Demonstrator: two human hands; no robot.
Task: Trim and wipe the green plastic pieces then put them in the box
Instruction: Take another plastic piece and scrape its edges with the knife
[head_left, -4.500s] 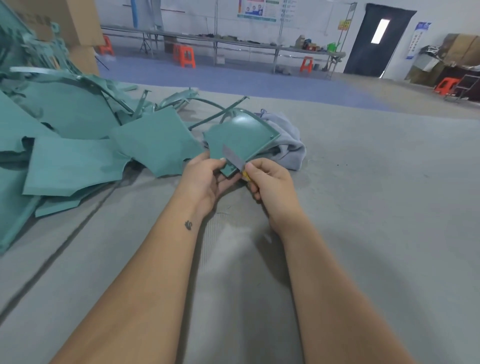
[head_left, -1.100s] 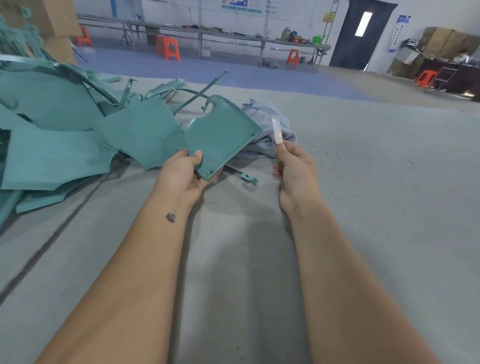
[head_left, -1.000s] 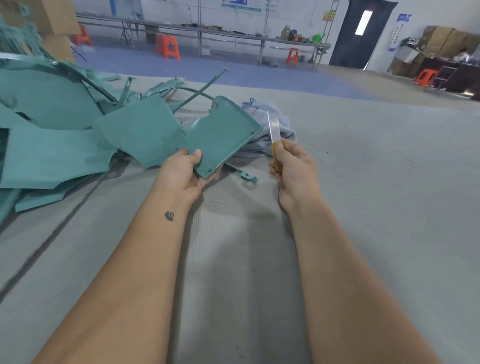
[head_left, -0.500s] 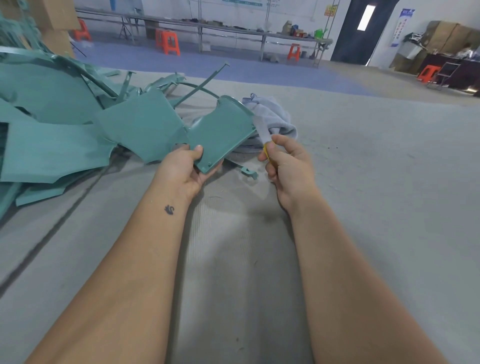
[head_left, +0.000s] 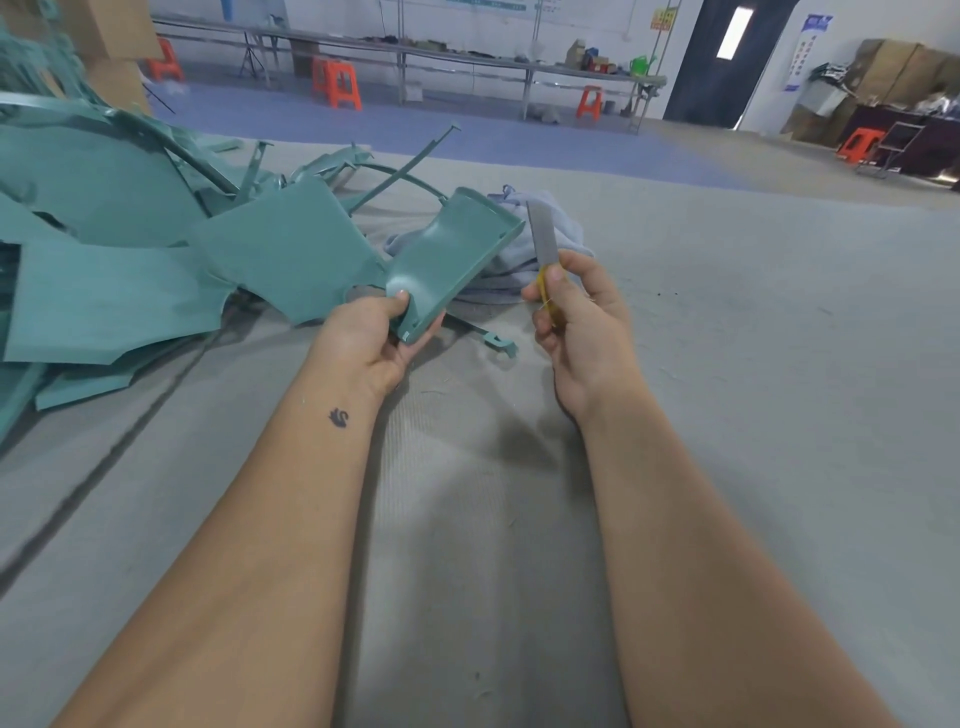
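- Left hand (head_left: 371, 345) pinches the near corner of a green plastic panel (head_left: 451, 260), thumb on top face, fingers curled under the edge.
- Panel is held up off the grey mat (head_left: 727, 364), long axis running from the hand away and to the right, far end raised; shallow rim visible along the far and right edges, concave face toward the camera.
- Right hand (head_left: 579, 325) is curled tight round a yellow-handled utility knife (head_left: 543, 249); blade points up and slightly away, just right of the panel's far corner, not touching it.
- Grey cloth (head_left: 524, 260) lies bunched on the mat directly behind the panel and blade.
- Small trimmed green offcut (head_left: 496, 343) lies on the mat between the two hands, below the panel.
- Pile of green plastic pieces (head_left: 130, 249) sits to the left, flat sheets overlapping, thin runner strips (head_left: 405, 166) sticking up behind; nearest sheet ends just beside the held panel.
- Background: long workbench (head_left: 415, 52), orange stools (head_left: 337, 83), dark door (head_left: 722, 62).
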